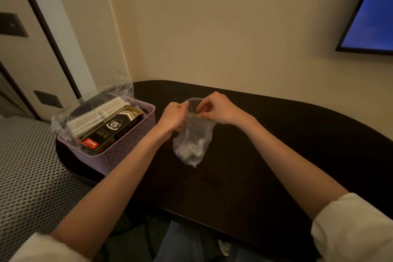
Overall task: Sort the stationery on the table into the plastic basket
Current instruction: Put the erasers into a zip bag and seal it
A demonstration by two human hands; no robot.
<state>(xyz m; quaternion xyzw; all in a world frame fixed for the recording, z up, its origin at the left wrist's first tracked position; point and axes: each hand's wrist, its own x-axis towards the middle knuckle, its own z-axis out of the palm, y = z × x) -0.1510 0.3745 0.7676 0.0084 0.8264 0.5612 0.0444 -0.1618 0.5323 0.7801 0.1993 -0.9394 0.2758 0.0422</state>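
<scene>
Basket [119,155] holds a pen box [110,128]; both hands [197,112] pinch a clear bag [192,140].

- A hotel-like bedroom is suggested by a wall-mounted screen [370,8] and plain cream walls [212,27].
- A dark counter [276,155] is set beside a woven-patterned bed [27,166].

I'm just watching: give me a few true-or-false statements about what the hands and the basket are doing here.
1. Both hands, left and right, pinch the top of a clear bag. True.
2. The bag lies inside the basket. False: it hangs over the table, right of the basket.
3. A black box sits in the basket. True.
4. The basket is green. False: it is pale purple.
5. The bag is empty. False: small items show at its bottom.
</scene>
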